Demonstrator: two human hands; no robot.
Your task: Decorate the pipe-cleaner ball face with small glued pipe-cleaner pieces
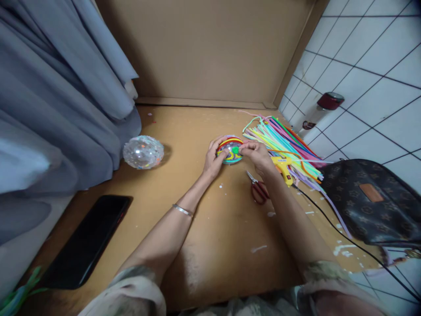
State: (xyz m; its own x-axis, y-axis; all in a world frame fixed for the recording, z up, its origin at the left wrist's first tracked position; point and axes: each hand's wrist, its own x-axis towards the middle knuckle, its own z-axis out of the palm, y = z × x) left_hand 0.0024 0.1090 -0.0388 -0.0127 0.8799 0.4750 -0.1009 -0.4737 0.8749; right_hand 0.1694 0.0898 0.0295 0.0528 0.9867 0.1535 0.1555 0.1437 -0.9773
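Note:
A small round clear dome wrapped in coloured pipe cleaners (230,151) rests on the brown board (204,219). My left hand (214,159) cups its left side with the fingers on its rim. On its right, my right hand (258,156) pinches a green pompom (235,150) on top of the dome. A thin bracelet circles my left wrist.
A bundle of coloured pipe cleaners (283,142) lies right of the hands, beside a yellow glue gun (285,169) with a black cord and red-handled scissors (258,188). A glittery clear ball (143,152) and a black phone (88,237) lie left. A patterned bag (368,199) sits right, a grey curtain (59,96) left.

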